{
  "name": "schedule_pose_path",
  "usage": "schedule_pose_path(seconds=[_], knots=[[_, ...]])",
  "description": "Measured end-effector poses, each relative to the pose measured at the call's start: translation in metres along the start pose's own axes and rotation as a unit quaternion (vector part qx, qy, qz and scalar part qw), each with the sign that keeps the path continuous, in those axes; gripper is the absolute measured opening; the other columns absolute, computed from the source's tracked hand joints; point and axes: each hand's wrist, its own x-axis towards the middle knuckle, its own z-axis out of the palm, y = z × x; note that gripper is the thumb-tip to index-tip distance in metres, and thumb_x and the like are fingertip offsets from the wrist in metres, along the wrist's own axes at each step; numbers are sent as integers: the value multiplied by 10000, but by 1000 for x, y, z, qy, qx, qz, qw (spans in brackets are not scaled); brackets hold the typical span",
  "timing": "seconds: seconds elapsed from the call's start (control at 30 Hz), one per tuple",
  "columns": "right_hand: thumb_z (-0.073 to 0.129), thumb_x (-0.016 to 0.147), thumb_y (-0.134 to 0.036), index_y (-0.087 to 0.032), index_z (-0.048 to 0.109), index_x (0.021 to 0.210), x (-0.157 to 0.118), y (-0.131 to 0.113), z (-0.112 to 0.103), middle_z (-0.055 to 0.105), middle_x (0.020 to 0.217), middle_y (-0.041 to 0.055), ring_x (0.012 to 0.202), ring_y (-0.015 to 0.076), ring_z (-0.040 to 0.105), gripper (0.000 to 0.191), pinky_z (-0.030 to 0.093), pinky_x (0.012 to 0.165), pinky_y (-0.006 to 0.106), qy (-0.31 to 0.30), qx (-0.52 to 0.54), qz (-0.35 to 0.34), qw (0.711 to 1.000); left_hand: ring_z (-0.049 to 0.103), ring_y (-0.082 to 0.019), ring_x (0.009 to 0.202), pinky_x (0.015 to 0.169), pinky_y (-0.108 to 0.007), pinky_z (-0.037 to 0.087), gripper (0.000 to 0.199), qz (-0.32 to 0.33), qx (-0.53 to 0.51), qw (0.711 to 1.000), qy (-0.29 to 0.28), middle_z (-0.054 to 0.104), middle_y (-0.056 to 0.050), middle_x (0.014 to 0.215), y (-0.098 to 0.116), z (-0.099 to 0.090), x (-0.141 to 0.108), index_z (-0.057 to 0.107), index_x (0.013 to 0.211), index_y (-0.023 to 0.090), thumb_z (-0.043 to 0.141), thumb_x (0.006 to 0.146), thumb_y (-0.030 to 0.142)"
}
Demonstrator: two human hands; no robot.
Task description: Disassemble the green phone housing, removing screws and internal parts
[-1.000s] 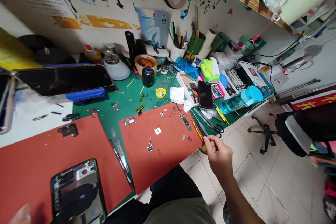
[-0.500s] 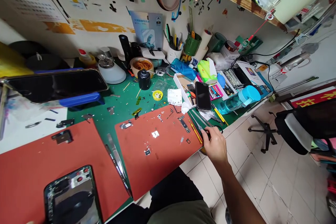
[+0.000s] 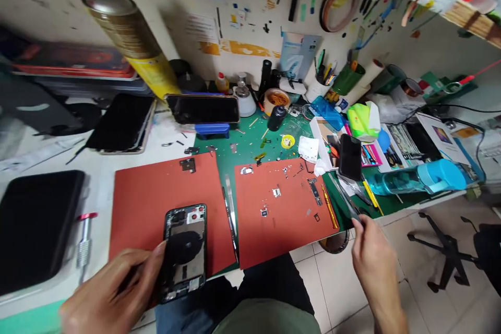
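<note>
My left hand (image 3: 113, 287) grips the left edge of a smartphone rear housing (image 3: 183, 253), which lies on the left red silicone mat (image 3: 156, 203). The open black shell shows a round wireless charging coil. My right hand (image 3: 371, 255) pinches a slim dark metal tool (image 3: 346, 195) at the near edge of the right red mat (image 3: 282, 224). Tiny screws and small phone parts (image 3: 297, 188) lie scattered on that mat, and a yellow-handled screwdriver (image 3: 330, 206) lies close to the tool's tip. Long steel tweezers (image 3: 230, 219) rest between the mats.
A green cutting mat (image 3: 250, 135) lies behind the red mats. A phone (image 3: 202, 109) leans on a blue stand, with an aerosol can (image 3: 129, 26) to the left. A blue bottle (image 3: 418, 177) lies at right. The desk's near edge drops to a tiled floor.
The view has swung left. My left hand has come in to the rear housing. My right hand has risen from the tools at the mat's edge with the slim tool in its fingers.
</note>
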Motion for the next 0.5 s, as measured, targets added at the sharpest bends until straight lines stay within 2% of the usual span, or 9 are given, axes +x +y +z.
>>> schedule_pose_path(seconds=[0.03, 0.1, 0.13, 0.2, 0.27, 0.33, 0.4, 0.5], knots=[[405, 1113, -654, -175, 726, 1142, -4, -3, -11, 778, 932, 135, 718, 242, 681, 578, 505, 642, 356, 2, 16, 10, 1000, 560, -9, 395, 426, -84, 404, 417, 20, -11, 1000, -19, 663, 117, 590, 2, -1, 1, 693, 736, 222, 676, 1035, 512], [694, 993, -649, -206, 772, 1166, -8, -14, -29, 795, 934, 89, 677, 199, 694, 482, 536, 622, 317, 36, 139, 85, 986, 550, -4, 389, 416, -78, 393, 342, 33, -16, 999, -23, 661, 126, 600, 6, -3, 2, 676, 767, 222, 679, 1047, 418], [798, 935, -591, -210, 790, 1157, -9, -22, -35, 796, 961, 84, 721, 202, 719, 440, 576, 665, 319, 60, 209, 114, 969, 554, -7, 393, 420, -80, 399, 309, 31, -15, 999, -24, 664, 129, 608, 7, -4, 1, 674, 775, 226, 687, 1041, 383], [928, 830, -460, -215, 818, 1045, -8, -40, -39, 781, 978, 79, 770, 209, 739, 344, 620, 691, 331, 104, 335, 122, 929, 570, -17, 411, 445, -91, 423, 244, 24, -10, 999, -26, 672, 131, 626, 8, -7, -1, 677, 794, 234, 707, 1022, 318], [948, 808, -363, -217, 811, 943, -5, -59, -33, 775, 1007, 90, 823, 224, 761, 241, 642, 667, 329, 102, 410, 101, 901, 590, -27, 435, 476, -109, 442, 201, 17, -3, 999, -27, 679, 125, 646, 8, -9, -4, 678, 816, 237, 714, 1010, 276], [892, 874, -327, -221, 797, 963, -3, -76, -19, 790, 1062, 104, 841, 227, 789, 168, 669, 647, 324, 64, 443, 87, 890, 597, -34, 444, 493, -128, 445, 202, 19, 6, 1000, -19, 674, 115, 650, 8, -9, -5, 669, 823, 233, 704, 1017, 276], [810, 956, -323, -224, 776, 1062, -3, -87, -3, 810, 1099, 106, 769, 202, 799, 149, 694, 644, 321, 23, 448, 78, 890, 610, -39, 453, 499, -141, 445, 220, 34, 12, 999, -5, 680, 108, 656, 6, -8, -6, 663, 826, 231, 692, 1033, 298], [760, 998, -333, -217, 731, 1133, -6, -96, 16, 828, 1073, 92, 730, 178, 805, 180, 706, 674, 302, -8, 410, 51, 911, 641, -48, 469, 496, -152, 454, 239, 49, 16, 999, -3, 695, 104, 665, 2, -7, -8, 670, 841, 237, 670, 1057, 341]])
